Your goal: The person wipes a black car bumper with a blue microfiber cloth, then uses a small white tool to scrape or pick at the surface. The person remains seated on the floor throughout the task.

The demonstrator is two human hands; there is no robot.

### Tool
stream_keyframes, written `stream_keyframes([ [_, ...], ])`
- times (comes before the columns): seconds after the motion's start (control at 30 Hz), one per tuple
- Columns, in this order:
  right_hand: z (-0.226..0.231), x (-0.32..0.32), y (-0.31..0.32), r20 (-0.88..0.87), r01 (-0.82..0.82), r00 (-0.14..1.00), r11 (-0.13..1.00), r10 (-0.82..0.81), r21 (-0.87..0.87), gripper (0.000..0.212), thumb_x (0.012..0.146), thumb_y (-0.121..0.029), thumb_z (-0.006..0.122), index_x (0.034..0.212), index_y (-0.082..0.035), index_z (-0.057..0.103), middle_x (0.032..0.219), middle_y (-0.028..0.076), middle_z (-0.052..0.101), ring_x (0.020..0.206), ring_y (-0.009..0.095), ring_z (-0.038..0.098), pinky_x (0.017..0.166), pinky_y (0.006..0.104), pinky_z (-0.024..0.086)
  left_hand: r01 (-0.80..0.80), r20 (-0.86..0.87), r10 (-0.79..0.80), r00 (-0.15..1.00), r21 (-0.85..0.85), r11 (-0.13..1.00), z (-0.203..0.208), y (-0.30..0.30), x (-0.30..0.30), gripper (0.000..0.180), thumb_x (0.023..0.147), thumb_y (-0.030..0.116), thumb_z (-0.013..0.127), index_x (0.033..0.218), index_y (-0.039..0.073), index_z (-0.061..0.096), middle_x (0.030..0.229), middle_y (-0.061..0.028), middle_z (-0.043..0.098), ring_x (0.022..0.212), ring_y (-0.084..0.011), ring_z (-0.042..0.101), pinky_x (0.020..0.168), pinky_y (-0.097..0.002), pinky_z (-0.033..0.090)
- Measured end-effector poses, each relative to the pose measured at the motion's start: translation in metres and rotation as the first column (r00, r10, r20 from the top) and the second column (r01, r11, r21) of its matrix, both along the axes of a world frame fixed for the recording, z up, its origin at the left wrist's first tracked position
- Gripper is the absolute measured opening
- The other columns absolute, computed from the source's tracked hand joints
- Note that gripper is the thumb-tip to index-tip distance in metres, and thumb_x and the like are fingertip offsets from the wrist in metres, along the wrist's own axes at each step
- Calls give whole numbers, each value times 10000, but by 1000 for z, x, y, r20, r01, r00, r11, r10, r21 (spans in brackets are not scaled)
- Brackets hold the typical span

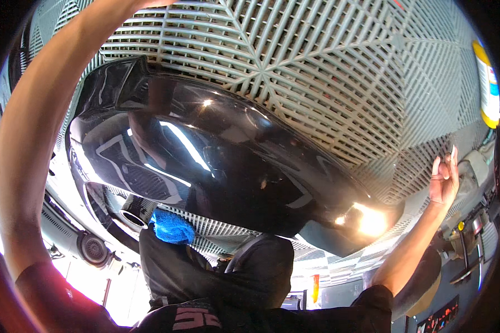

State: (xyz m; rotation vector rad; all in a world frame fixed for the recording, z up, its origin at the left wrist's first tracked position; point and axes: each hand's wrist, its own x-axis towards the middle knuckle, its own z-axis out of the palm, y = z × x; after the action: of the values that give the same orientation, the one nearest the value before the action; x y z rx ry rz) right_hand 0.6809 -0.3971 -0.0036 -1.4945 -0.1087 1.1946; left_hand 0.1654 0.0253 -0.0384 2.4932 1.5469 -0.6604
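A glossy black car bumper (233,161) stretches across the middle in front of my knees, with bright lamp reflections on it. A tailpipe-like tube (138,211) shows in an opening at its near left. My left arm reaches over the bumper's left end; my left hand (158,3) is mostly cut off by the top edge, its fingers out of sight. My right hand (443,180) is raised beyond the bumper's right end, fingers bent and drawn together. The floor beside it looks hazy, and I cannot make out what the fingers hold. A blue cloth (172,226) lies by my left knee.
Grey slatted floor tiles (316,83) spread out beyond the bumper. A white and yellow container (488,86) stands at the far right. A round dark speaker-like part (94,248) is at the lower left. Tools and equipment (466,255) crowd the right edge.
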Motion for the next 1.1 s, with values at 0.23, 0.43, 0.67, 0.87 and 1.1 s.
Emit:
stream_keyframes([
  [0.23,101,-224,91,213,-199,962,973,171,115,590,864,35,687,1398,17,437,1047,108,701,759,103,631,768,340,608,-42,30,43,999,-40,998,7,-2,7,1384,640,937,523,1584,104,-53,1605,-321,-68,1484,-509,-51,1191,-646,69],
  [0.43,85,-334,130,285,-530,824,845,490,77,617,848,102,680,1402,37,418,1004,109,726,929,153,682,860,320,551,-12,145,2,989,70,997,1,-7,-1,1372,647,940,517,1588,108,-35,1610,-317,-32,1486,-507,-38,1188,-647,69],
  [0.67,60,-366,126,290,-497,840,865,458,75,543,871,90,674,1350,15,430,872,78,686,747,77,628,662,205,496,-9,45,6,999,46,999,-1,-1,2,1368,634,973,452,1589,112,-12,1607,-318,14,1486,-501,27,1181,-665,86],
  [0.87,52,-371,118,380,-509,809,858,449,70,537,861,87,689,1336,11,451,867,62,696,734,53,601,629,183,444,3,93,-10,996,77,997,-5,-2,-2,1356,647,964,457,1590,110,-13,1605,-322,17,1486,-500,32,1186,-657,84],
  [1.1,51,-374,116,436,-512,789,855,432,79,521,853,90,695,1313,7,466,870,52,703,717,28,570,606,169,394,4,74,-11,997,85,996,-5,-3,-1,1341,662,956,459,1589,102,1,1609,-315,5,1487,-500,18,1190,-649,87],
])
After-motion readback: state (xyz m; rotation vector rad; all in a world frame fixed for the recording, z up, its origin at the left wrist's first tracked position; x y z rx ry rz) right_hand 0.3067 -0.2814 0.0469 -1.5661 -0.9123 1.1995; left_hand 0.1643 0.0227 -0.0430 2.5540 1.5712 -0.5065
